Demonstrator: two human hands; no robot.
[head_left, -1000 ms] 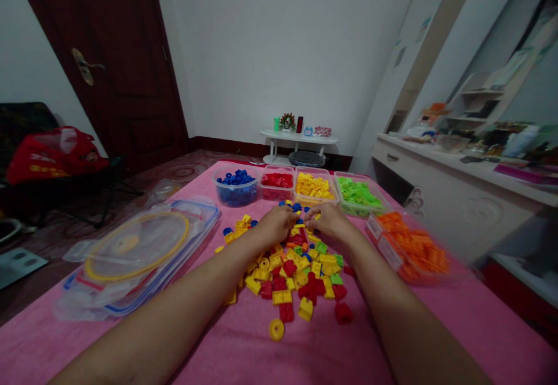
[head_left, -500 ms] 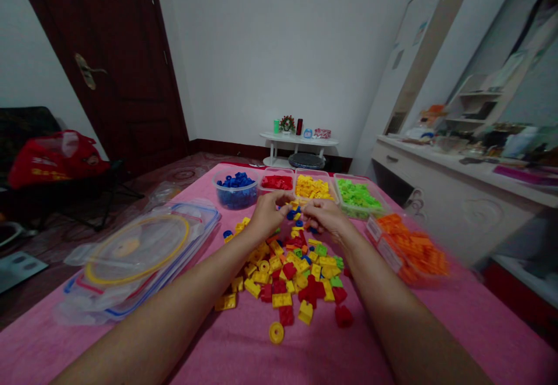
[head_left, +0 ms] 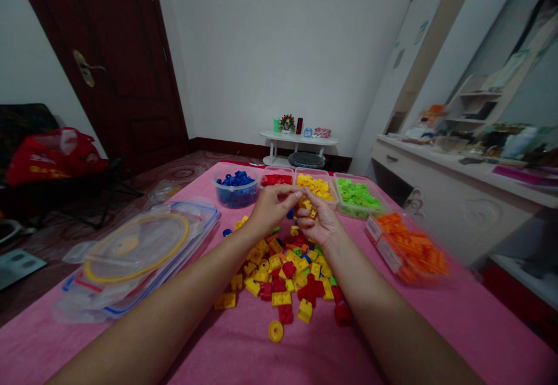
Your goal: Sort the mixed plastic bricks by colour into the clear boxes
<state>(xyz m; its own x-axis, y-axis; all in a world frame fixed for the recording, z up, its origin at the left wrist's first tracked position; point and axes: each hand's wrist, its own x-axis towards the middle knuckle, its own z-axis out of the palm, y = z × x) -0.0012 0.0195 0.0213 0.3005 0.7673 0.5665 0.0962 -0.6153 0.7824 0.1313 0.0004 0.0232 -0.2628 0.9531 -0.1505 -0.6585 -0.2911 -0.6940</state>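
Note:
Yellow toy building blocks (head_left: 307,206) sit in the curled fingers of my right hand (head_left: 321,221), which is raised over the far end of a mixed block pile (head_left: 283,271). My left hand (head_left: 272,207) is closed in a pinch, its fingertips meeting those of my right hand; anything between them is hidden. Yellow, red, blue, green and orange pieces make up the pile below. Just beyond my hands stands a box of yellow blocks (head_left: 314,186), with a box of red blocks (head_left: 277,179) to its left.
A round tub of blue blocks (head_left: 236,190) stands back left, a box of green blocks (head_left: 358,196) back right. Nearer on the right is a box of orange blocks (head_left: 407,251). Stacked clear lids (head_left: 139,251) lie at the left. A yellow wheel (head_left: 275,331) lies in front on the pink cloth (head_left: 244,353).
My hands have come together above the pile. My right hand has turned palm inward and moved slightly left, with yellow blocks now showing in its fingers.

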